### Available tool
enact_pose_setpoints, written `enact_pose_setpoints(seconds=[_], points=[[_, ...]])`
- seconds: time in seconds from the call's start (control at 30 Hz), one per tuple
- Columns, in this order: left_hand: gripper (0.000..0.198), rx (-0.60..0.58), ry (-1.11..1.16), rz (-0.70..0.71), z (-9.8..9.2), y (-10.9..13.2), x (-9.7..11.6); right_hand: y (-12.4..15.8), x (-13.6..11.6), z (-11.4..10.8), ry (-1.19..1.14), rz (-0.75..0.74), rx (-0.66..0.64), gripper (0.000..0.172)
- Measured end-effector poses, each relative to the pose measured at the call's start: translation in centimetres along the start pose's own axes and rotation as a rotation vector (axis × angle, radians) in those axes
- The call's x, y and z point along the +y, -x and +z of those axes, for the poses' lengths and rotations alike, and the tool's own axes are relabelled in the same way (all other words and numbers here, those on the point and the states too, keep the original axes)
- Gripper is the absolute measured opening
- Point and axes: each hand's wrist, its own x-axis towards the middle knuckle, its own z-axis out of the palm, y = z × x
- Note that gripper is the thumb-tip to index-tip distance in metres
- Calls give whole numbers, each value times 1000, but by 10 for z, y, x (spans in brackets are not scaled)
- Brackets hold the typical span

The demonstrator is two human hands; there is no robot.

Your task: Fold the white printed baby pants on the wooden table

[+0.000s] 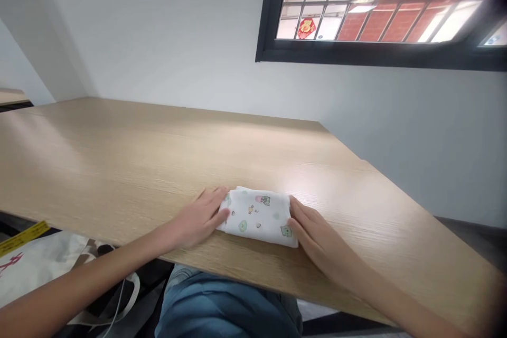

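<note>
Head view: soft folded white cloth bundle w/ small green-pink print (pixel 257 216) flat on pale oak-grain tabletop (pixel 119 169), near front edge, between hands. Bare left hand (pixel 197 217), bare right hand (pixel 317 232): both spread, fingers flat against short ends, no pinch. Prob. light, limp, slight slip on wood; best held at both ends.

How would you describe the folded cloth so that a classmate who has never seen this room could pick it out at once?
Start at the wooden table below the window. Near its edge lies a folded white cloth, printed with small green and pink cartoon figures. Its ends are pressed between the left hand and the right hand.
</note>
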Motion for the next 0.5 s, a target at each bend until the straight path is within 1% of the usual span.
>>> enact_pose_setpoints(seconds=[0.1,0.17,0.23,0.27,0.3,0.37,0.43,0.5], points=[[43,97,161,-91,-7,6,-9,17,13,-10,-196,210,67,43],[42,166,329,-163,-5,-2,-9,27,11,-9,-342,279,75,36],[41,203,534,-221,0,-17,-6,32,1,-2,-458,242,52,24],[41,205,618,-238,3,-25,-4,33,-5,3,-481,201,48,23],[40,194,682,-244,6,-33,-2,33,-12,7,-481,160,48,24],[38,150,739,-236,12,-44,1,29,-23,14,-446,113,40,27],[33,136,751,-224,15,-45,3,20,-27,16,-438,120,30,26],[29,158,754,-231,18,-34,7,7,-22,16,-469,144,49,23]])
